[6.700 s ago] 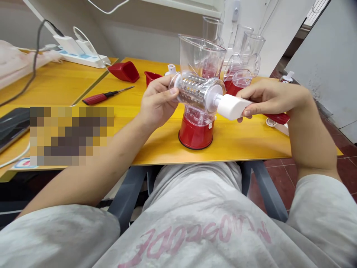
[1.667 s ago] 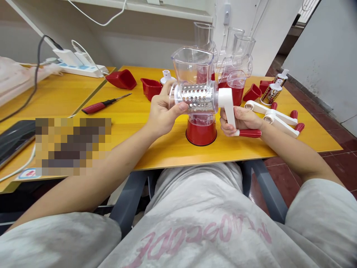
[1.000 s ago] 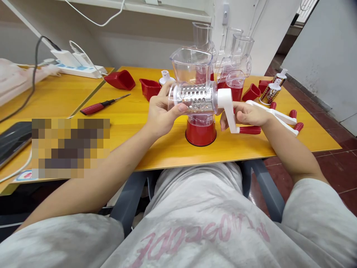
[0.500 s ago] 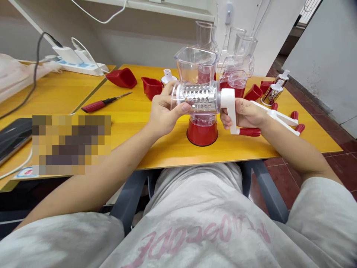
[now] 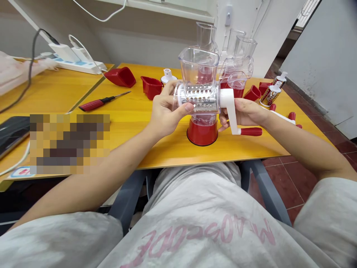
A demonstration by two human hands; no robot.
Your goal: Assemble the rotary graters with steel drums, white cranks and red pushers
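In front of me a rotary grater (image 5: 198,70) stands upright on its red base (image 5: 202,133). Through its clear body shows a perforated metal drum (image 5: 202,97), lying sideways. My left hand (image 5: 169,111) is wrapped round the drum housing's left end, thumb across the front. On the right side sits a white crank (image 5: 231,111) with a red handle (image 5: 251,131) pointing right. My right hand (image 5: 245,111) grips the crank near its hub, thumb behind the arm; some of its fingers are hidden by the crank.
Behind stand more clear graters (image 5: 241,56). Red hoppers (image 5: 120,76) and a screwdriver (image 5: 97,103) lie left. Spare metal drums (image 5: 270,95) and white cranks with red handles (image 5: 291,116) lie right. A power strip (image 5: 80,63) is at the back left.
The fingers of my right hand have shifted slightly at the crank, with a lower finger now extended toward the base. My left hand keeps its hold; the view has moved slightly.
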